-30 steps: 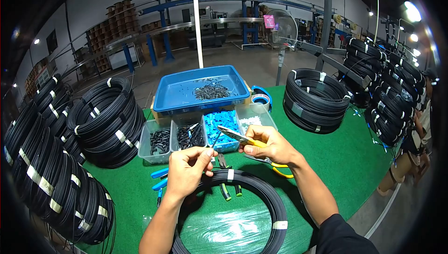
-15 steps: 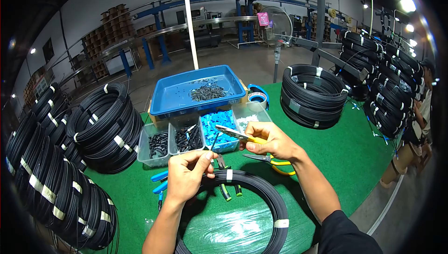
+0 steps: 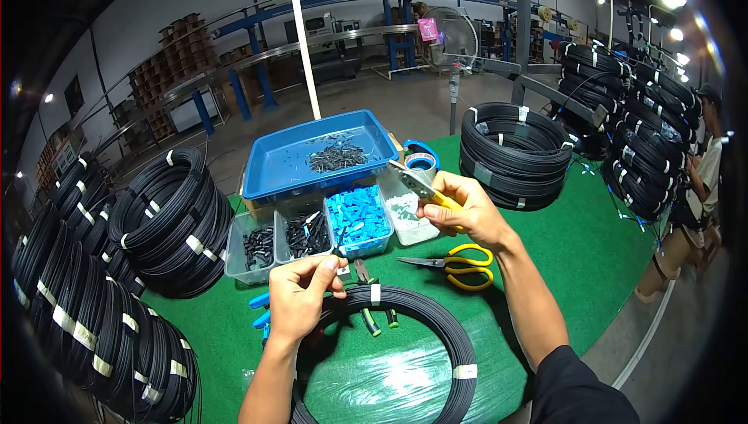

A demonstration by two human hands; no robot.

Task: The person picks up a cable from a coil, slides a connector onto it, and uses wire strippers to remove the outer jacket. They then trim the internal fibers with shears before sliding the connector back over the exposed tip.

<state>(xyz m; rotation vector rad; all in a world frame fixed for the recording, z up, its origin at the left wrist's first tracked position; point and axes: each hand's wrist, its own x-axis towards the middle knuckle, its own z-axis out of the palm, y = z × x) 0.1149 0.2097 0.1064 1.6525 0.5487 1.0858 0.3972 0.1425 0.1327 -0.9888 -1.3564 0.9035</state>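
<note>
My left hand (image 3: 302, 293) pinches the end of a thin black cable (image 3: 340, 239) that rises from the black coil (image 3: 436, 330) lying in front of me on the green mat. My right hand (image 3: 466, 210) grips a yellow-handled stripping tool (image 3: 417, 185), lifted up and to the right, away from the cable end. Yellow scissors (image 3: 452, 262) lie on the mat under my right wrist. Green-handled pliers (image 3: 374, 311) rest on the coil's top edge.
A divided clear box (image 3: 261, 264) holds black, blue and white small parts. Behind it sits a blue tray (image 3: 269, 179) with black pieces. Stacks of black cable coils (image 3: 175, 218) (image 3: 514, 151) stand left and right. A person (image 3: 705, 182) stands at far right.
My right hand has lifted the stripping tool away from the cable end, up and to the right. The left hand stays pinched on the cable. The view has shifted slightly.
</note>
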